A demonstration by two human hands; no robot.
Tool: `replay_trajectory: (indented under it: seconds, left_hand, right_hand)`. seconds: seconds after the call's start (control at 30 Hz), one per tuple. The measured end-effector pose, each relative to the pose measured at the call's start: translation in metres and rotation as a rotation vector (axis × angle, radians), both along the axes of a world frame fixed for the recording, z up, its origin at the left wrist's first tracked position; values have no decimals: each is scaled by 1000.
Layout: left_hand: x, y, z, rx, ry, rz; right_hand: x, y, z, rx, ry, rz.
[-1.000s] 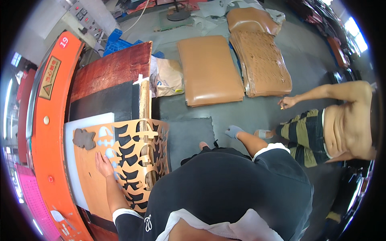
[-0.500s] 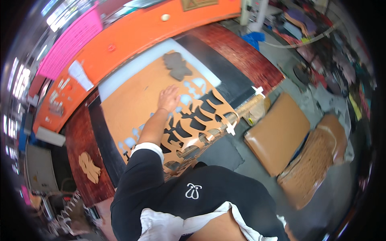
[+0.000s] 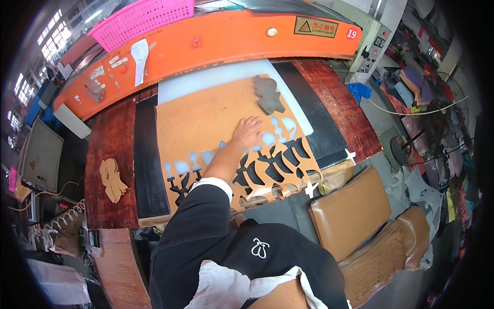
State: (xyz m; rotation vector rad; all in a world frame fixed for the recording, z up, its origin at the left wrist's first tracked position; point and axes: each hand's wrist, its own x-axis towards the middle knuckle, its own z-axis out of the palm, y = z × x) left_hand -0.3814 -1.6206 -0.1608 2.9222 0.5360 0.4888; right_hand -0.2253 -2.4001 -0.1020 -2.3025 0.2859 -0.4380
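Note:
My left hand (image 3: 249, 132) lies flat on a tan leather-like sheet (image 3: 200, 116), fingers stretched out and nothing held. Just beyond it, near the sheet's far right corner, sits a thick dark grey piece with a wavy outline (image 3: 268, 96), apart from my fingers; it resembles a cutting die. Along its near side the sheet has rows of cut-out holes, through which a white board (image 3: 177, 92) and dark surface show. The sheet's near edge hangs over the table edge in ragged strips. My right hand is out of view.
An orange machine beam (image 3: 226, 38) spans the far side, with a pink basket (image 3: 141, 20) on top. Cut tan pieces (image 3: 112, 180) lie stacked on the red-brown table (image 3: 105, 144). Folded tan sheets (image 3: 352, 211) stand at right, near scrap heaps. A control box (image 3: 375, 44) stands far right.
The view has turned, so the table and machine appear further right and more level. My left hand stays flat on the sheet near the grey piece.

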Motion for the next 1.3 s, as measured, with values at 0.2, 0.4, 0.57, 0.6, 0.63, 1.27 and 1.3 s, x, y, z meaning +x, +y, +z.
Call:
replay_trajectory:
  seconds: [0.2, 0.4, 0.57, 0.6, 0.63, 1.27, 1.3]
  left_hand:
    - [1, 2, -3, 8, -40, -16]
    - [0, 3, -3, -14, -66, -21]
    - [-1, 4, -10, -4, -53, -56]
    - [2, 5, -11, 56, -124, -46]
    - [2, 6, -12, 16, -162, -65]
    - [10, 31, -27, 14, -228, -182]
    - [11, 32, -29, 129, -157, -123]
  right_hand:
    - [-4, 14, 9, 25, -7, 63]
    - [-38, 85, -122, 9, 335, 231]
    - [-96, 131, -234, -16, 676, 403]
    - [-110, 140, -252, -14, 725, 435]
    - [-124, 150, -269, -17, 773, 459]
    - [-216, 183, -295, -274, 908, 698]
    - [-217, 182, -301, -285, 892, 650]
